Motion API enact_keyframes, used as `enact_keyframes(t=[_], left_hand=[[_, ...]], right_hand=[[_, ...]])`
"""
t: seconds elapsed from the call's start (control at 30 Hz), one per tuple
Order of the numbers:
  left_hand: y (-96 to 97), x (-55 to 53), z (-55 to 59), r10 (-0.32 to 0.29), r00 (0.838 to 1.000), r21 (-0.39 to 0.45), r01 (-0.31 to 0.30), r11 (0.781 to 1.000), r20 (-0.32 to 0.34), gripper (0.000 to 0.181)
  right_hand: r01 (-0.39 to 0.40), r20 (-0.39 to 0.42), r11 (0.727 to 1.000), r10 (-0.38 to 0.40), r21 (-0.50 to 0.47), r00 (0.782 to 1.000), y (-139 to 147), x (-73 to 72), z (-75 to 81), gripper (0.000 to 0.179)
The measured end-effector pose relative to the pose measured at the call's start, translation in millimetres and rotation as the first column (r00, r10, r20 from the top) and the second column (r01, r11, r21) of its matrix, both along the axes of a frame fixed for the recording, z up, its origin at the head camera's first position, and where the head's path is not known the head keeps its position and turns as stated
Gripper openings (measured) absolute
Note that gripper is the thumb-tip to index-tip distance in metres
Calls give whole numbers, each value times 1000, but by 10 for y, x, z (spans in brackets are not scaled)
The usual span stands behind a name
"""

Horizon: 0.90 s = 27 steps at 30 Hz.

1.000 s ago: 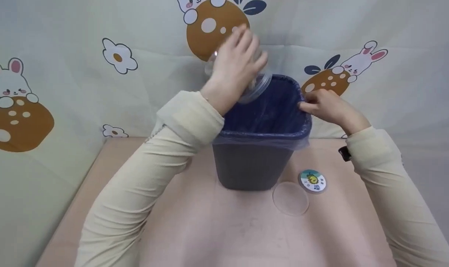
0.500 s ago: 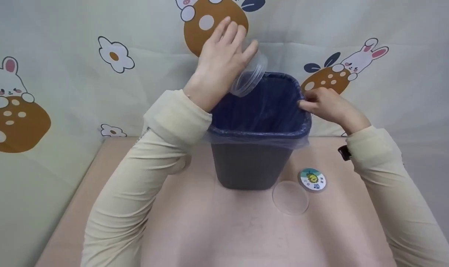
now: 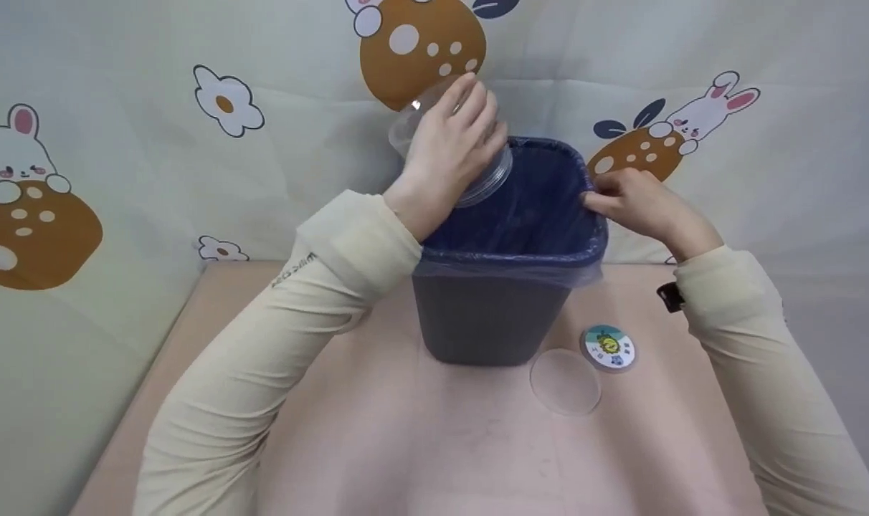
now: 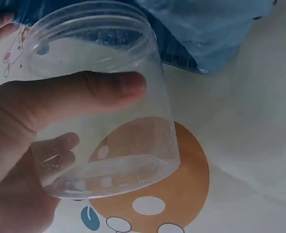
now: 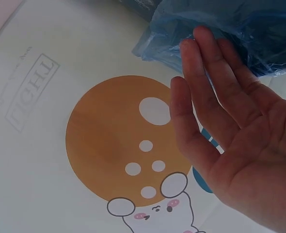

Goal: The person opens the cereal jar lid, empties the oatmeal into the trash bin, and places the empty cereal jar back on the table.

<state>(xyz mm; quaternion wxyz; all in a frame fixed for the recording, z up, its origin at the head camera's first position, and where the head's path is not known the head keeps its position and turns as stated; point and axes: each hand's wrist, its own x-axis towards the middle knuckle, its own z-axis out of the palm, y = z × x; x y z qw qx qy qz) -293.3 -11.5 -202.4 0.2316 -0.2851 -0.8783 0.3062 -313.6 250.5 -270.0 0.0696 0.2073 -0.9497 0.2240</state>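
Observation:
My left hand (image 3: 445, 150) grips a clear plastic jar (image 4: 119, 138) round its side, the thumb across the near wall. The jar is tilted, its mouth pointing down over the left part of a grey trash can (image 3: 492, 319). No contents show through its wall in the left wrist view. A blue plastic bag (image 3: 535, 215) lines the can and folds over its rim. My right hand (image 3: 642, 204) pinches the bagged rim at the right, thumb on the inner side. In the right wrist view its fingers (image 5: 208, 90) lie against the bag's outside. The can's bottom is hidden.
On the pink tabletop (image 3: 406, 444), right of the can, lie a clear round disc (image 3: 566, 383) and a round lid with a printed label (image 3: 608, 347). A cloth with rabbit prints (image 3: 305, 165) hangs close behind the can.
My left hand rose to the upper left with the jar, then came back down and right over the can. The right hand has kept its place on the rim.

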Motion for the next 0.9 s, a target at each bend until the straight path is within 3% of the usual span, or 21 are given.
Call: enact_keyframes(t=[0.07,0.13,0.23,0.4,0.47,0.57,0.63,0.8,0.9], left_hand=[[14,-14,-67,9,999,18,-9,1000,-45,48],[-10,-13,-87,-16,998,91,22,996,-65,47],[-75,-8,-70,-62,995,151,74,986,-78,50],[-228,-28,1,-130,981,271,166,948,-146,59],[-296,-49,29,-147,983,317,175,932,-113,66],[-402,-95,50,-165,986,396,155,905,-9,77],[-486,-133,43,-182,981,471,132,872,61,86],[-746,-201,-31,-236,962,684,80,725,138,105],[-898,-212,-93,-244,956,751,39,659,164,108]], right_hand=[[6,9,1000,-6,-2,1000,5,6,-10,26],[9,20,1000,-9,-4,1000,4,10,-18,27],[11,25,1000,-11,-9,1000,2,13,-16,27],[-5,8,1000,5,-16,1000,8,6,18,27],[-7,5,1000,7,-15,1000,12,0,31,27],[2,8,1000,-1,-15,1000,15,-3,36,25],[8,11,1000,-8,-14,1000,15,-8,27,25],[0,11,1000,1,-18,1000,12,-19,5,26],[-13,11,1000,13,-17,1000,18,-13,6,27]])
